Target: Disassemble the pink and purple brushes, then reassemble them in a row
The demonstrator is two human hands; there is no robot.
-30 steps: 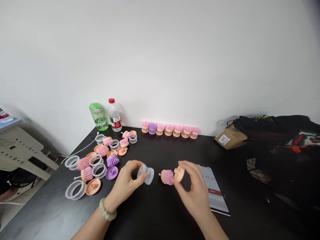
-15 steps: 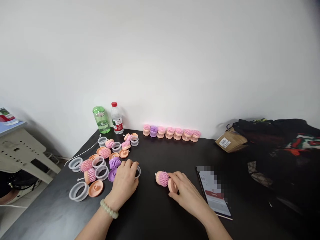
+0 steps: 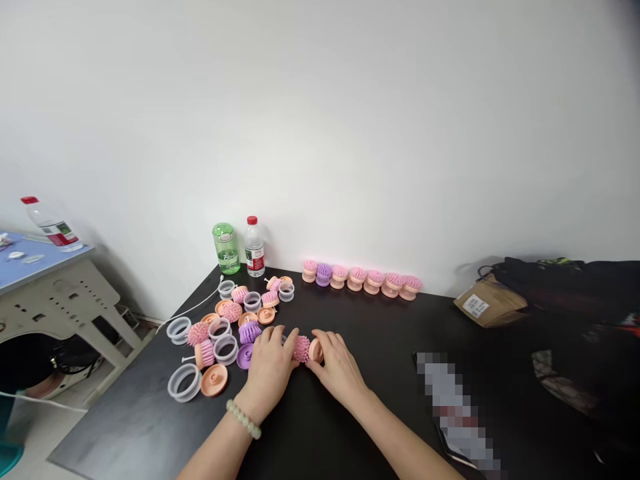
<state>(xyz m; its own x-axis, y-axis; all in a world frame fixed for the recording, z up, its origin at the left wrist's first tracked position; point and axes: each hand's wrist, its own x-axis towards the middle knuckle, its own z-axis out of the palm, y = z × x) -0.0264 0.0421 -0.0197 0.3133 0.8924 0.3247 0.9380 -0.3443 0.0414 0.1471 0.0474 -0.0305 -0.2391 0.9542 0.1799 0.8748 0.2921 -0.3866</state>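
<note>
A brush head with pink bristles [image 3: 301, 349] lies sideways between my two hands. My left hand [image 3: 271, 365] has its fingers and thumb closed around the left side of it, and the rest of the brush head is hidden there. A translucent rim [image 3: 284, 340] shows in part beside these fingers. My right hand [image 3: 341, 371] pinches a round peach cap [image 3: 315, 351] between thumb and fingers, close against the bristles. Just left of my left hand lie a purple cap [image 3: 245, 357] and a purple brush head [image 3: 249, 331].
Several translucent rings [image 3: 185, 383], peach caps [image 3: 215, 380] and pink brush heads [image 3: 204, 354] are spread at left. Assembled brushes [image 3: 357, 279] line the wall. Behind stand a green bottle [image 3: 227, 250] and a water bottle [image 3: 255, 248]. A phone [image 3: 457, 407], paper bag [image 3: 490, 301] and dark fabric [image 3: 575, 320] lie right.
My right hand has moved left with the peach cap, and the pink brush head has come over to my left hand. The view has shifted left.
</note>
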